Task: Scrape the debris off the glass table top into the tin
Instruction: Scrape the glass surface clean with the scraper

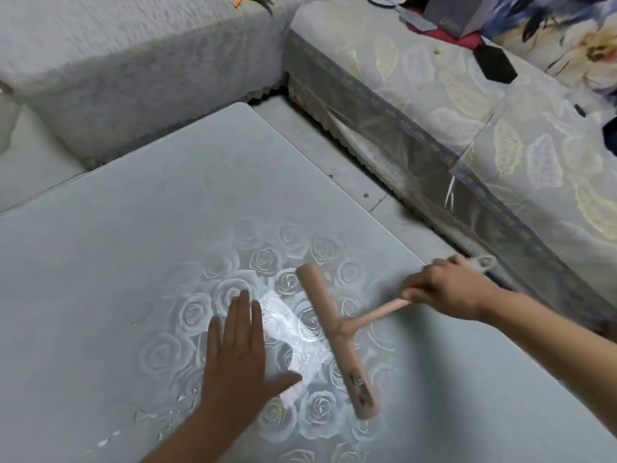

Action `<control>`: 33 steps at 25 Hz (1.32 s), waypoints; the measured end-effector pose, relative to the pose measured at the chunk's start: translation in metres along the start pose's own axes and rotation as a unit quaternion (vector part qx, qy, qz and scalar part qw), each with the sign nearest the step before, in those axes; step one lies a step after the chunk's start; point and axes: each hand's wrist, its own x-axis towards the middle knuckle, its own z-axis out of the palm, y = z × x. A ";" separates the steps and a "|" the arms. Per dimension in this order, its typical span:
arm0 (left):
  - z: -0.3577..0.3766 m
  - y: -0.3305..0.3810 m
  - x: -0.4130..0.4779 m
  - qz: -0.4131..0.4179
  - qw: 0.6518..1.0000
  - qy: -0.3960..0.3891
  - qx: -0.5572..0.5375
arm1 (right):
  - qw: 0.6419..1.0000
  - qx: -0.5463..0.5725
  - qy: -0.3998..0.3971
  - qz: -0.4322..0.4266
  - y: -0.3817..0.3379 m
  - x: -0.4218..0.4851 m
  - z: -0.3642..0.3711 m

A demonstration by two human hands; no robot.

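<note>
A pale glass table top [133,248] with a rose pattern fills the lower view. My right hand [444,289] grips the handle of a pink T-shaped scraper [337,339], whose long blade lies on the glass over the roses. My left hand [238,355] rests flat on the glass to the left of the blade, fingers straight and spread. Small pale flakes of debris [147,416] lie near the lower left of the pattern, and wet streaks sit between hand and blade. No tin is in view.
A grey fabric-covered sofa [117,71] stands behind the table. A floral-covered seat [500,135] runs along the right, with a black hexagonal object [494,63] and grey boxes [457,15] on it. A strip of floor [334,145] separates table and seat.
</note>
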 end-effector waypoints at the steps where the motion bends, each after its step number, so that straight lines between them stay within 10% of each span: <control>1: -0.008 -0.011 0.009 0.004 1.000 -0.002 0.006 | 0.999 -0.025 0.024 -0.040 -0.012 0.011 -0.007; 7: -0.031 -0.075 0.032 -0.004 0.998 -0.055 0.039 | 0.992 -0.084 0.017 0.096 0.056 0.029 -0.078; 13: -0.037 -0.105 0.033 -0.028 0.998 -0.053 0.024 | 0.989 -0.042 0.029 -0.140 -0.092 0.075 -0.046; 19: -0.048 -0.145 0.031 -0.065 0.997 -0.043 0.007 | 0.989 -0.145 0.033 0.001 -0.022 0.108 -0.108; 24: -0.052 -0.166 0.020 -0.108 0.993 -0.050 -0.017 | 0.979 -0.068 0.041 -0.188 -0.125 0.113 -0.073; 30: -0.054 -0.192 0.011 -0.135 0.990 -0.042 -0.012 | 0.988 -0.136 0.037 -0.068 -0.069 0.157 -0.133; 33: -0.050 -0.202 0.013 -0.101 0.994 -0.044 -0.011 | 0.983 -0.069 0.031 -0.168 -0.150 0.149 -0.094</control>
